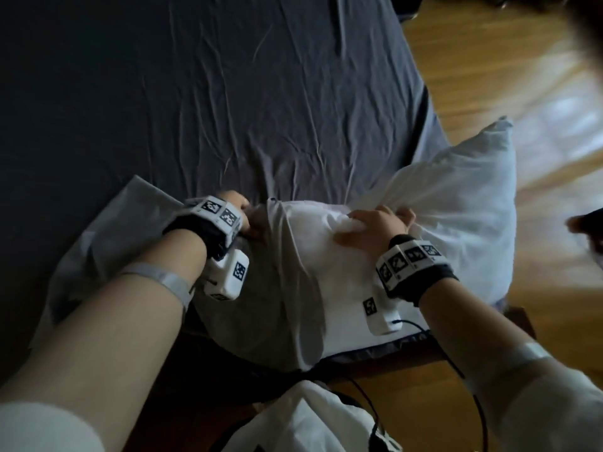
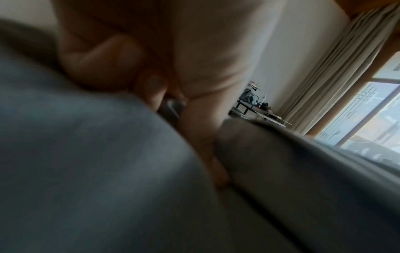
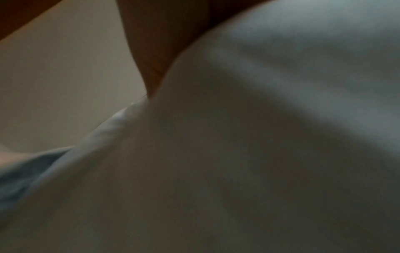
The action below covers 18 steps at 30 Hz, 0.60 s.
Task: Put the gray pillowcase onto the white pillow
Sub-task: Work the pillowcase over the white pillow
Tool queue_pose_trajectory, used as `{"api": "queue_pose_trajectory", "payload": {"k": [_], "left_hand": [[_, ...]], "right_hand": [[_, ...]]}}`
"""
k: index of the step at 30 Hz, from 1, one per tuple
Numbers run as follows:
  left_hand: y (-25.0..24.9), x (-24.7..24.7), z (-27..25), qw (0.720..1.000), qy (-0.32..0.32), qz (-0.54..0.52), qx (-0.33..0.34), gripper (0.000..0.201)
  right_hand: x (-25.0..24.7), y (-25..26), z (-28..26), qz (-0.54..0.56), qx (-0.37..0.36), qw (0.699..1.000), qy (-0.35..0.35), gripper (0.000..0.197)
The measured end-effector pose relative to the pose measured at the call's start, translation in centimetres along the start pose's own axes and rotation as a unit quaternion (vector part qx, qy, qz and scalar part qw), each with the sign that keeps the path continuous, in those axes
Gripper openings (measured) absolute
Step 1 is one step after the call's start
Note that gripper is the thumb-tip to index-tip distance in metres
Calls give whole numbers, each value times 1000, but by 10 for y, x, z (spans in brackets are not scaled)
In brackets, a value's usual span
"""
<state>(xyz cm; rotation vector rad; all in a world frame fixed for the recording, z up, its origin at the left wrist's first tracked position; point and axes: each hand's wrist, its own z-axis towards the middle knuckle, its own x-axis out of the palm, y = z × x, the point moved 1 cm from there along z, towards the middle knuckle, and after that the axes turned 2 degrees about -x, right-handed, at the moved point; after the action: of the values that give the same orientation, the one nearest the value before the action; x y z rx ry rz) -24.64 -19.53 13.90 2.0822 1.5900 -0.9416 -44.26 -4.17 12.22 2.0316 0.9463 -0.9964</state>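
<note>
Both hands grip cloth: left hand [image 1: 241, 213] pinches the gray pillowcase [image 1: 107, 243], right hand [image 1: 378, 223] clutches the white pillow [image 1: 456, 197].

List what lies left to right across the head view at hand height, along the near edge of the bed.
gray pillowcase → left hand, gripping the pillowcase opening → right hand, gripping the white pillow → free end of the white pillow → wooden floor

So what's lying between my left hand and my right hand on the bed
In the head view, the pillowcase's open edge and the bunched end of the pillow lie between left hand and right hand.
</note>
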Motion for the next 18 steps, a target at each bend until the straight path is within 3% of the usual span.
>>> {"api": "queue_pose_trajectory", "payload": {"k": [2,7,13,16,18], "left_hand": [[-3,2,-13,998,-43,34,10,8],[-3,-41,-53,986,-152,-45,43,14],[-19,-105,-123,909,-379,-70,157,20],[-3,-113,-138,871,-430,-102,214,16],[12,-98,-136,861,-436,-115,235,16]], "right_hand": [[-1,4,-11,41,19,999,-29,44],[-44,9,-17,160,54,976,-138,41],[-113,22,-32,252,10,928,-276,44],[-130,35,-47,248,-11,913,-323,45],[-117,42,-59,184,-7,927,-326,47]]}}
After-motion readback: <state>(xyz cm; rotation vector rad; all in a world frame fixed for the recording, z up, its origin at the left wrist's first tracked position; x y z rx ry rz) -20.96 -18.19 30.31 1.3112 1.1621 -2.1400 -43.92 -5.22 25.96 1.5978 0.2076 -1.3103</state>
